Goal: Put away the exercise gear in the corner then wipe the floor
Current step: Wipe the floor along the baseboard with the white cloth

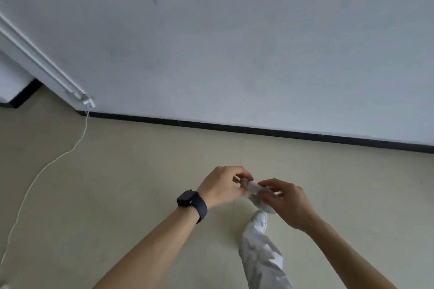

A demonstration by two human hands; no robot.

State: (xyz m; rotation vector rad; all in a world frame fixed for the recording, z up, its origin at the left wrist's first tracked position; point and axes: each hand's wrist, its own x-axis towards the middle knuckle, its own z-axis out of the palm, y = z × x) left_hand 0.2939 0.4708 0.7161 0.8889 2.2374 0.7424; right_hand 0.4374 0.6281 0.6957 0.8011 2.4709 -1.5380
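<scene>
Hands pinching a small pale wad (pixel 252 189) above the floor (pixel 117 195).
Head view: your left hand (pixel 223 185), a dark watch (pixel 191 202) on its wrist, closes its grip on one end of the wad, fingers and thumb curled round it. Your right hand (pixel 288 204) pinches the other end, so both grips hold the same wad in the air between them. Cloth or tissue, you cannot tell. Under the hands show your white shoe (pixel 259 218) and pale trouser leg (pixel 260 256). A black skirting (pixel 258 130) runs along the foot of the white wall (pixel 234 42). At the left a white rail (pixel 47 65) slants down, and a thin cord (pixel 35 178) trails from its lower end across the floor.
</scene>
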